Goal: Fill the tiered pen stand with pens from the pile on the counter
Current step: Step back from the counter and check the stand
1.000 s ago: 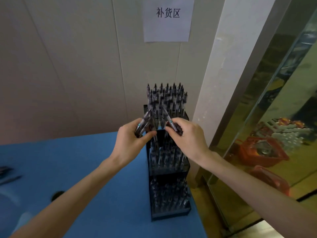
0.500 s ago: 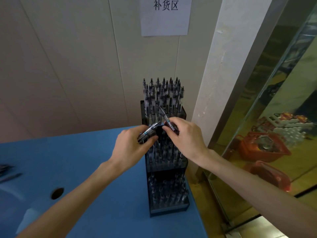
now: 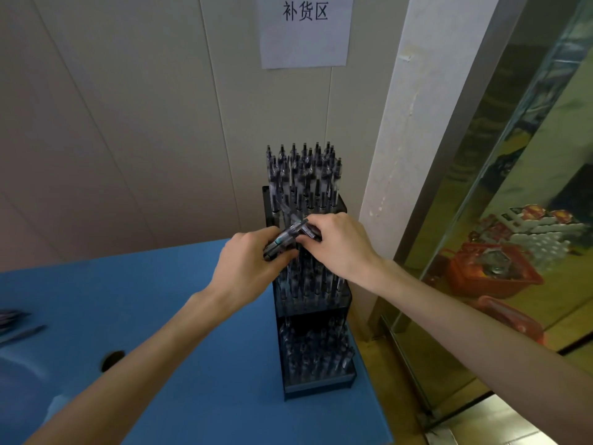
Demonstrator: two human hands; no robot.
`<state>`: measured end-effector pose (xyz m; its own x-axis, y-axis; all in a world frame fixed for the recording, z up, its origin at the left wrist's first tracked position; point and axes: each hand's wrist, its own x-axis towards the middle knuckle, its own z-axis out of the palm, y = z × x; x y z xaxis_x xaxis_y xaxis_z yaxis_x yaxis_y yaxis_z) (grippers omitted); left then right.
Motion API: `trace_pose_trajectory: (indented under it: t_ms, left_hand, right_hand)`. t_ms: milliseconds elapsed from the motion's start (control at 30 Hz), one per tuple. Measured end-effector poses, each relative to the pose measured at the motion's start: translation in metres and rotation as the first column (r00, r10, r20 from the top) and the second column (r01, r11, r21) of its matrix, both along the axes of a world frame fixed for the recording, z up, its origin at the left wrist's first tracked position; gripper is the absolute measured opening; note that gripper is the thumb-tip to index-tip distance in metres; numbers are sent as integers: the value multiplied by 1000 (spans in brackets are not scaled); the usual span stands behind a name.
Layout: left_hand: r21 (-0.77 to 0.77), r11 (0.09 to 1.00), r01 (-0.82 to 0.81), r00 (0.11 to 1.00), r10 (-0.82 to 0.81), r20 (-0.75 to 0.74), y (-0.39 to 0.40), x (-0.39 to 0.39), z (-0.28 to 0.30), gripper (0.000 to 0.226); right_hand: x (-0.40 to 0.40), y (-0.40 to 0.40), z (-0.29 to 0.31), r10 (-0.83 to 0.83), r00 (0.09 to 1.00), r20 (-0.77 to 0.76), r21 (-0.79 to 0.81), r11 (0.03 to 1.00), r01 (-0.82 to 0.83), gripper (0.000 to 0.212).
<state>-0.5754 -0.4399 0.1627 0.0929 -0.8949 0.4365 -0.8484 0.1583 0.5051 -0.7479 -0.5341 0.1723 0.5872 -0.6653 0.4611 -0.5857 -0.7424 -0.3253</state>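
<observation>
Two bare forearms reach in from the lower corners, no sleeves showing as far as the frame's edge; left hand [image 3: 247, 261] and right hand [image 3: 340, 248] carry no gloves, rings, watch or bands; wrists slim.

A shop's restocking corner is showing here: a wall sign [image 3: 304, 30] reading 补货区 is hanging above a stand [image 3: 316, 385] holding pens, with stacked goods [image 3: 545, 232] sitting behind glass.

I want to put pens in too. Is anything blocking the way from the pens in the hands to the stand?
Nothing separate blocks them. The left hand grips a bundle of pens right over the stand, and the right hand pinches one. The rows already look crowded with pens, so free holes are hard to see.
</observation>
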Motion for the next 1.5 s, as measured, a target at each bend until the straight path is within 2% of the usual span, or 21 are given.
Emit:
trace_pose_trajectory:
  t_ms: [100, 167, 333, 433, 567, 600, 667, 767, 867, 1033, 1100, 1167, 1267, 1333, 1400, 1500]
  left_hand:
    - [-9, 1000, 4, 991, -3, 131, 3, -3, 1, 14]
    - [12, 1000, -4, 992, 2, 124, 2, -4, 0, 14]
    - [32, 998, -56, 991, 52, 121, 1, -6, -1, 23]
    - [41, 997, -68, 994, 64, 88, 2, -8, -3, 25]
    - [1, 999, -40, 994, 40, 105, 4, -12, -2, 18]
    - [6, 999, -36, 992, 35, 123, 3, -13, -1, 17]
    - [56, 998, -41, 980, 29, 196, 1, -14, 1, 18]
    - [133, 988, -76, 959, 35, 281, -4, -15, 5, 21]
    - [117, 990, -74, 957, 37, 289, -3, -17, 4, 27]
    - [-11, 999, -52, 994, 53, 93, 2, -14, 14, 40]
    - [6, 1000, 4, 994, -4, -113, -1, -12, 22, 38]
    - [23, 996, 85, 924, -70, -375, -5, -10, 33, 31]
    - [-36, 991, 126, 762, -119, -636, -10, -9, 46, 21]
    - [-64, 991, 115, 692, -127, -710, -12, -7, 55, 20]
    - [-88, 991, 104, 669, -136, -731, -15, -4, 64, 21]
    - [-100, 992, 76, 641, -125, -758, -19, 2, 76, 26]
  right_hand:
    - [0, 3, -1, 5, 997, -76, -7, 1000, -5, 9]
    - [0, 3, 0, 14, 998, -69, 15, 1000, -13, 8]
    - [-7, 5, -5, -19, 981, 195, 42, 999, 11, 25]
    - [-18, 6, -5, -58, 933, 354, 162, 987, 0, 33]
    - [-33, 6, -1, -99, 883, 458, 284, 958, -40, 19]
    - [-36, 7, 1, -104, 874, 475, 295, 954, -47, 22]
    - [-39, 10, 4, -107, 860, 499, 293, 955, -51, 28]
    - [-40, 16, 8, -88, 830, 551, 317, 942, -111, 18]
    - [-42, 20, 9, -104, 799, 593, 354, 924, -142, 8]
    - [-42, 19, 15, -142, 750, 646, 414, 891, -187, 31]
    - [-41, 17, 16, -144, 738, 659, 428, 879, -211, 39]
    - [-38, 14, 18, -159, 735, 659, 445, 870, -211, 37]
    - [-36, 12, 25, -191, 709, 679, 471, 854, -221, 21]
    - [-37, 9, 32, -201, 677, 708, 474, 846, -244, 20]
    - [-37, 6, 39, -208, 647, 734, 474, 839, -268, 11]
    - [-35, 0, 51, -180, 607, 774, 420, 864, -279, 18]
